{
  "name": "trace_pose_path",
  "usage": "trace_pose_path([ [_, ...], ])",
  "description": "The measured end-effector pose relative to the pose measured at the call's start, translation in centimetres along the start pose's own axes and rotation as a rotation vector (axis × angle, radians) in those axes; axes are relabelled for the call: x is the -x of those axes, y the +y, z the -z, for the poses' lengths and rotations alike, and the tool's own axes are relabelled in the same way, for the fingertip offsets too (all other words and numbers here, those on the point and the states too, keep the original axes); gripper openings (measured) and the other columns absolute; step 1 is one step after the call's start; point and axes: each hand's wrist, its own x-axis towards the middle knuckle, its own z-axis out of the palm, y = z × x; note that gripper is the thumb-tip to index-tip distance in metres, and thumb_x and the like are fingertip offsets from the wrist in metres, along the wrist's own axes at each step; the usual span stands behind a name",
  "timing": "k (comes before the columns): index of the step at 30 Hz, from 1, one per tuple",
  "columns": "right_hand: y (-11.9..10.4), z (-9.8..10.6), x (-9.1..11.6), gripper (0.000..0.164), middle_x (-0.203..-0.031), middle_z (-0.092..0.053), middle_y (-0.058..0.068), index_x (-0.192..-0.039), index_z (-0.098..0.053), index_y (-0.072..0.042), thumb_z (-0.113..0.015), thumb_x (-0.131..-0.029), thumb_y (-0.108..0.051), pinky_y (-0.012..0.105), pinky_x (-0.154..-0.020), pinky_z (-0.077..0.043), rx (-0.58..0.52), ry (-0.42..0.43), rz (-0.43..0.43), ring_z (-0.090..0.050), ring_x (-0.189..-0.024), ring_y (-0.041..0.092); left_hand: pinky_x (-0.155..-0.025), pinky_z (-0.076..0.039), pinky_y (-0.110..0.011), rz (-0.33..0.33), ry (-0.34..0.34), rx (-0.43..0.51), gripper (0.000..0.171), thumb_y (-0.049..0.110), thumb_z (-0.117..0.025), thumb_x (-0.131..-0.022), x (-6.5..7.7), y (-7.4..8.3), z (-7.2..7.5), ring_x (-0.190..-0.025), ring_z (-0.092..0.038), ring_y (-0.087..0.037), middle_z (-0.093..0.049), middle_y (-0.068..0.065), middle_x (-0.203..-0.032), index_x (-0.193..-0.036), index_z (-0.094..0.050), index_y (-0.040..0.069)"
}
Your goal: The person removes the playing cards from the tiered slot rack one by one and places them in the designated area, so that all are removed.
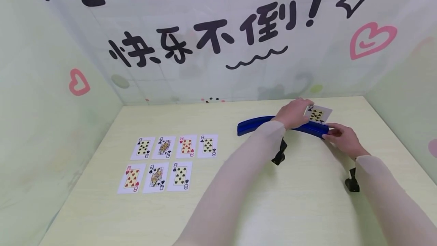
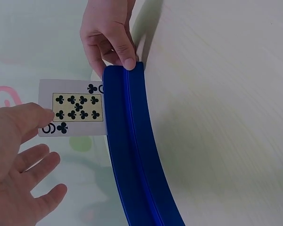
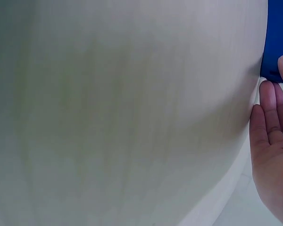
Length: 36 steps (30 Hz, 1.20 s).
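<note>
A nine of clubs playing card (image 1: 318, 114) stands at the far side of a curved blue card holder (image 1: 255, 124), near its right end. My left hand (image 1: 293, 113) pinches the card by one edge between thumb and fingers. In the left wrist view the card (image 2: 78, 107) shows its face, and its lower edge is hidden behind the holder (image 2: 125, 136). At the holder's right end my right hand (image 1: 345, 139) grips it, thumb on top. The right wrist view shows the right hand (image 3: 273, 136) with fingers against the holder's end (image 3: 276, 42).
Two rows of face-up cards lie on the left of the pale table (image 1: 266, 204). The upper row includes a nine of hearts (image 1: 186, 146) and an eight of clubs (image 1: 207, 145); the lower includes an eight of hearts (image 1: 132, 178). A printed wall cloth (image 1: 205, 81) rises behind the table.
</note>
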Motion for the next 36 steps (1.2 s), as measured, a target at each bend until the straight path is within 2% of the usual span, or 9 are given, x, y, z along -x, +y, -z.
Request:
trace_pose_path([
  [8, -0.1, 0.1, 0.0, 0.054, -0.109, -0.051, 0.030, -0.131, -0.039, 0.009, -0.058, -0.091, -0.022, 0.020, -0.065, -0.045, 0.002, -0.004, -0.005, -0.050, -0.094, 0.034, -0.081, -0.041, -0.017, 0.012, 0.034, 0.044, 0.037, 0.024, -0.055, -0.092, -0.1, 0.3, -0.3, -0.103, -0.048, -0.001, -0.050, 0.011, -0.123, -0.129, -0.048, 0.025],
  [13, -0.2, 0.0, 0.2, 0.052, -0.108, -0.052, 0.030, -0.130, -0.040, 0.009, -0.059, -0.091, -0.018, 0.018, -0.064, -0.044, 0.012, 0.007, 0.008, -0.050, -0.092, 0.033, -0.076, -0.041, -0.016, 0.037, 0.025, 0.112, 0.026, 0.022, -0.053, -0.094, 0.1, 0.5, -0.3, -0.094, -0.051, -0.001, -0.055, 0.012, -0.117, -0.120, -0.051, 0.023],
  [17, -0.2, 0.0, 0.3, 0.051, -0.108, -0.052, 0.030, -0.130, -0.041, 0.008, -0.059, -0.090, -0.017, 0.020, -0.064, -0.044, 0.015, 0.010, 0.005, -0.050, -0.090, 0.032, -0.075, -0.041, -0.015, 0.057, 0.023, 0.130, 0.020, 0.020, -0.053, -0.094, 0.1, 0.7, -0.3, -0.089, -0.053, -0.001, -0.057, 0.012, -0.110, -0.114, -0.052, 0.022],
  [21, -0.3, 0.1, 0.2, 0.051, -0.109, -0.051, 0.030, -0.131, -0.040, 0.008, -0.059, -0.090, -0.017, 0.020, -0.064, -0.044, 0.013, 0.002, -0.006, -0.050, -0.091, 0.032, -0.077, -0.041, -0.014, 0.072, 0.035, 0.128, 0.021, 0.019, -0.053, -0.094, -0.1, 0.9, -0.5, -0.092, -0.053, 0.000, -0.058, 0.013, -0.109, -0.115, -0.054, 0.023],
  [27, -0.1, 0.1, 0.1, 0.052, -0.108, -0.051, 0.029, -0.131, -0.039, 0.008, -0.059, -0.090, -0.018, 0.021, -0.064, -0.044, 0.010, 0.002, -0.008, -0.049, -0.092, 0.033, -0.080, -0.040, -0.013, 0.053, 0.054, 0.138, 0.033, 0.014, -0.052, -0.094, -0.3, 0.8, -0.9, -0.101, -0.053, 0.002, -0.057, 0.014, -0.118, -0.123, -0.058, 0.028],
  [36, -0.2, -0.1, 0.2, 0.051, -0.107, -0.053, 0.029, -0.131, -0.040, 0.009, -0.059, -0.091, -0.017, 0.019, -0.063, -0.043, 0.000, 0.011, 0.002, -0.050, -0.091, 0.031, -0.080, -0.040, -0.011, 0.054, 0.082, 0.094, 0.023, 0.020, -0.054, -0.093, -0.5, 0.8, -1.2, -0.101, -0.053, 0.003, -0.061, 0.018, -0.110, -0.109, -0.068, 0.029],
])
